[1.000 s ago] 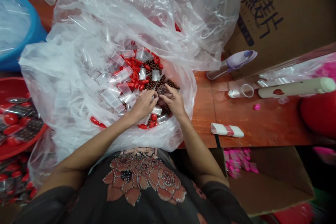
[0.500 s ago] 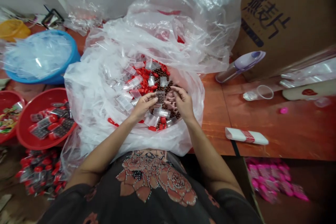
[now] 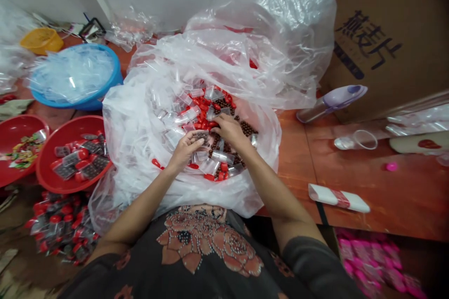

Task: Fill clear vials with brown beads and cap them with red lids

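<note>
A big clear plastic bag lies open in front of me, holding small clear boxes, red caps and brown beads. My left hand is closed on a small clear box filled with brown beads. My right hand reaches palm down into the pile of red caps, its fingers curled; what they touch is hidden.
Two red basins with filled boxes stand at the left, a blue basin behind them. More filled boxes lie on the floor. A cardboard carton, a purple-capped bottle and a clear cup stand on the wooden table.
My head has turned left, showing the basins. My left hand has drawn the bead-filled box slightly toward me. My right hand has moved from beside the box into the red caps.
</note>
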{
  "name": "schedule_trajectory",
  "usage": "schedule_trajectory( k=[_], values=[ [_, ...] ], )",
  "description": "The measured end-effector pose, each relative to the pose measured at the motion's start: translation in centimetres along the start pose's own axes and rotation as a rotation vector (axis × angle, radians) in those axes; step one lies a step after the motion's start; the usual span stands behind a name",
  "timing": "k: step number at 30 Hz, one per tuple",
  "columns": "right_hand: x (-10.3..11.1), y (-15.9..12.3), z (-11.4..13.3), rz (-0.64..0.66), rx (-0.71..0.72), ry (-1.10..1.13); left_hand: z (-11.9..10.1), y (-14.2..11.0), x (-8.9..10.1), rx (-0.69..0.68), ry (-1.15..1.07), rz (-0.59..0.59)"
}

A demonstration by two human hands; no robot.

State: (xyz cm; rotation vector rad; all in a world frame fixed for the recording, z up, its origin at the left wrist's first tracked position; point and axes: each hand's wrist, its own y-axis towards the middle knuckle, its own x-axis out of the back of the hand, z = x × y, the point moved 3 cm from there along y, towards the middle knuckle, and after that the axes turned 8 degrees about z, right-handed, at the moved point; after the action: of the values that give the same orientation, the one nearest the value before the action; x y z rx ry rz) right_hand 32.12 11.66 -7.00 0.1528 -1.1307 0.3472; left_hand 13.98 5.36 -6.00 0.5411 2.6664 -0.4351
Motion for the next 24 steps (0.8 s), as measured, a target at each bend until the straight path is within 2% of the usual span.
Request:
schedule_trajectory(
  k=[2, 4, 8, 11, 15, 18, 21, 24],
  values=[
    [-0.7, -0.3, 0.1, 0.009, 0.001, -0.038, 0.2, -0.2, 0.2, 0.003, -0.022, -0.004],
    [-1.0, -0.7, -0.3, -0.019, -0.004, 0.031, 0.4, -0.4, 0.4, 0.01, -0.034, -0.003],
    [-1.1, -2.1, -1.1, -0.14, -0.046, 0.237, 1.0, -0.8, 0.5, 0.03, -0.014, 0.007],
    [-1.4, -2.4, -0.6, -0.206, -0.05, 0.257, 1.4, -1.2, 0.6, 0.043, -0.009, 0.015],
    [-2.7, -1.3, 1.5, -0.1, 0.023, 0.149, 1.7, -1.8, 0.6, 0.044, -0.009, 0.015],
    [-3.2, -0.9, 2.0, -0.064, 0.011, 0.141, 1.6, -2.3, 0.9, 0.031, 0.004, -0.014],
    [-2.9, -2.0, 1.1, -0.121, -0.065, 0.351, 1.4, -2.8, 1.3, 0.009, 0.039, -0.027],
    [-2.6, -4.6, 0.5, -0.13, -0.105, 0.797, 1.3, -3.1, 1.2, 0.007, 0.086, 0.001]
  ],
)
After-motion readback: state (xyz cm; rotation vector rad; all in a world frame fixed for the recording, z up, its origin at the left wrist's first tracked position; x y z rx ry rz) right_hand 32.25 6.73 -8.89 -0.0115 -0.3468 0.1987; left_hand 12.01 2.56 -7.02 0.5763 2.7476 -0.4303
